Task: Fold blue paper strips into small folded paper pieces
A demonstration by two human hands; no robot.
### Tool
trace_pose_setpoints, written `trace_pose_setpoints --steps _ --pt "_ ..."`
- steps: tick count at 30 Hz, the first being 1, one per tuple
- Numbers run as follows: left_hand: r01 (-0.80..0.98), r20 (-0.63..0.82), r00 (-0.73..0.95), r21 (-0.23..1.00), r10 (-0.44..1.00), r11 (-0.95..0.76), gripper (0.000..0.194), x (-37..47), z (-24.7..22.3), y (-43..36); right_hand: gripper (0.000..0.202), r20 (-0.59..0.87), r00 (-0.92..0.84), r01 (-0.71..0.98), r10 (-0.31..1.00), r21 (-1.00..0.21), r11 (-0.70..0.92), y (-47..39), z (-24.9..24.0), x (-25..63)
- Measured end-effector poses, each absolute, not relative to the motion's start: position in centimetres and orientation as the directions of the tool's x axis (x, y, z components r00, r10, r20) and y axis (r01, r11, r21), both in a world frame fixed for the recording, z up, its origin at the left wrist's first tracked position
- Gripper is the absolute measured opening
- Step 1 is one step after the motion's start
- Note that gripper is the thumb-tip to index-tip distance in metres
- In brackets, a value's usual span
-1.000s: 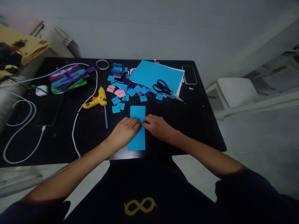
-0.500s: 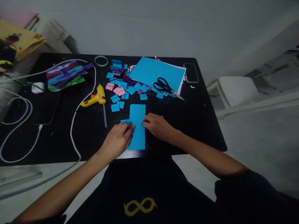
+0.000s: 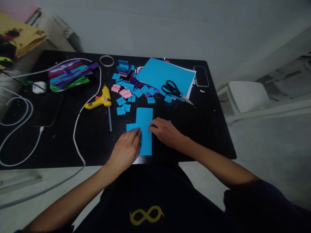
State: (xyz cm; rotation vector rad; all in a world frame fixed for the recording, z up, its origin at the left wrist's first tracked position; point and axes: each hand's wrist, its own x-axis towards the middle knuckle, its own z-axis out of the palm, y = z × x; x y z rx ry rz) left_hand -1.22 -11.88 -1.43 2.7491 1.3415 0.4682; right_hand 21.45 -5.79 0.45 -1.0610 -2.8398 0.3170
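Observation:
A tall blue paper strip (image 3: 145, 142) lies on the black table near its front edge. It crosses over another blue paper piece (image 3: 131, 127), whose left end shows. My left hand (image 3: 128, 144) covers the strip's lower left side, fingers together and pressed on the paper near the crossing. On the opposite edge, my right hand (image 3: 164, 131) has its thumb and fingers closed at the strip, about halfway up. A small blue corner peeks out behind the right hand. What lies under both hands is hidden.
Small blue and pink folded papers (image 3: 125, 94) are scattered ahead. Black-handled scissors (image 3: 177, 92) rest on a blue sheet (image 3: 165, 72). A yellow glue gun (image 3: 103, 98), a white cable (image 3: 77, 139), bundled coloured strips (image 3: 69, 76) and a phone (image 3: 201, 76) are around them.
My left hand has turned, its fingers now closer together and covering more of the strip's lower left edge. The right hand stays at the right edge. The view has shifted slightly.

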Motion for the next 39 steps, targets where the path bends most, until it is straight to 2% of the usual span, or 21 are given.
trace_pose_setpoints --steps 10,14,21,26,32,39 --pt "0.788 0.200 0.554 0.187 0.808 -0.586 0.039 -1.1 -1.2 -11.8 0.032 0.025 -0.735 0.656 0.678 -0.229 0.720 -7.0 0.4 21.0" --pt "0.820 0.192 0.524 0.150 0.830 -0.552 0.041 -0.3 -1.2 -12.0 0.033 0.081 -0.687 0.693 0.722 -0.222 0.685 -8.4 -0.6 20.6" --pt "0.839 0.200 0.514 0.087 0.834 -0.537 0.042 0.4 -1.0 -12.4 0.042 0.174 -0.598 0.726 0.782 -0.296 0.621 -10.9 -2.1 20.5" --pt "0.833 0.220 0.527 0.061 0.821 -0.550 0.040 0.3 -1.0 -12.1 0.038 0.236 -0.536 0.744 0.811 -0.321 0.586 -10.3 -2.3 22.2" --pt "0.815 0.208 0.558 0.045 0.803 -0.578 0.036 0.1 -1.2 -11.3 0.033 0.273 -0.524 0.756 0.807 -0.288 0.588 -9.1 -2.0 23.7" --pt "0.751 0.236 0.623 0.088 0.746 -0.655 0.033 0.0 -1.8 -10.6 0.029 0.206 -0.596 0.742 0.776 -0.226 0.631 -8.3 -1.4 23.6"
